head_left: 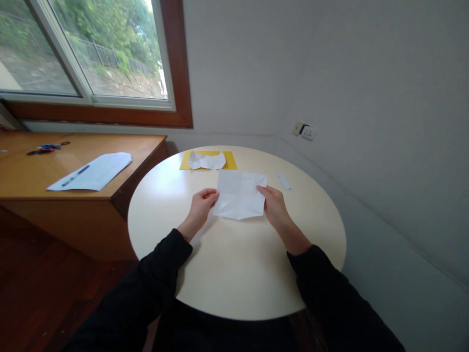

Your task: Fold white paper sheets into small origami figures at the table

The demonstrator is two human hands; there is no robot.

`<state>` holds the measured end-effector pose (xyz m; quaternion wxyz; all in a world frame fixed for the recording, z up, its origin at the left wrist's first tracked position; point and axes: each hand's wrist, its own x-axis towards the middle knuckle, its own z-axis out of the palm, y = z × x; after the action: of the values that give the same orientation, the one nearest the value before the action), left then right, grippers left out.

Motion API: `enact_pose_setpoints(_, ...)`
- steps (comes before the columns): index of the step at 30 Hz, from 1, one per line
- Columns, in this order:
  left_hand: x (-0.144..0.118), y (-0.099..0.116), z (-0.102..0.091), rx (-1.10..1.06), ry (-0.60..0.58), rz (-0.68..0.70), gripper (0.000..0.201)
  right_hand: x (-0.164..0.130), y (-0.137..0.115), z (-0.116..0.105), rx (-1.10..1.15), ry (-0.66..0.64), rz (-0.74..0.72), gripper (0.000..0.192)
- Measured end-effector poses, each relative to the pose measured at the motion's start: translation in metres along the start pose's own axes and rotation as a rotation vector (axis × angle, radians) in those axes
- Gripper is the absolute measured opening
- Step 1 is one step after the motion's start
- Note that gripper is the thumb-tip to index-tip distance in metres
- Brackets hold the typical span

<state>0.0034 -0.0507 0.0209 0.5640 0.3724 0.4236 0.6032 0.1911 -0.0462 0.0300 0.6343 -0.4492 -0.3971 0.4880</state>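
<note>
A creased white paper sheet (240, 196) spans the gap between both hands above the round tabletop (234, 274). The left hand (200, 206) has its fingers (210, 192) closed on the left edge; the right hand (275, 203) pinches the right, thumb on top, other fingers apparently beneath.

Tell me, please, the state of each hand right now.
Left hand: closed, pinching the white sheet at its left edge.
Right hand: closed, holding its right edge.
</note>
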Motion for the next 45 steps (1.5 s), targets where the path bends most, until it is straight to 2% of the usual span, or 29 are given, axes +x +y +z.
enact_pose_setpoints(6,0.001,0.001,-0.001,-0.042,0.018,-0.024,0.022,0.001,0.004,-0.004,0.077,-0.019,0.098,0.017)
enact_pose_setpoints(13,0.001,0.003,-0.004,0.018,-0.005,-0.067,0.026,0.001,0.004,-0.006,0.112,-0.049,0.191,0.019)
enact_pose_setpoints(18,-0.001,0.002,-0.005,0.068,-0.177,-0.161,0.028,-0.001,0.003,-0.005,0.107,-0.060,0.183,0.019)
enact_pose_setpoints(20,-0.003,0.002,-0.005,0.103,-0.208,-0.177,0.028,-0.001,0.003,-0.004,0.091,-0.068,0.168,0.019)
enact_pose_setpoints(24,-0.004,0.002,-0.003,0.175,-0.154,-0.151,0.027,-0.004,0.003,-0.001,0.032,-0.065,0.140,0.022)
enact_pose_setpoints(36,0.001,-0.004,-0.005,0.406,-0.050,0.064,0.023,-0.010,-0.001,0.006,-0.207,-0.095,0.012,0.023)
enact_pose_setpoints(41,0.001,-0.002,-0.005,0.401,-0.028,0.057,0.021,-0.007,-0.001,0.001,-0.283,-0.144,0.023,0.024)
enact_pose_setpoints(45,0.000,0.001,-0.004,0.367,-0.070,-0.003,0.021,0.003,-0.001,-0.009,-0.364,-0.077,-0.065,0.024)
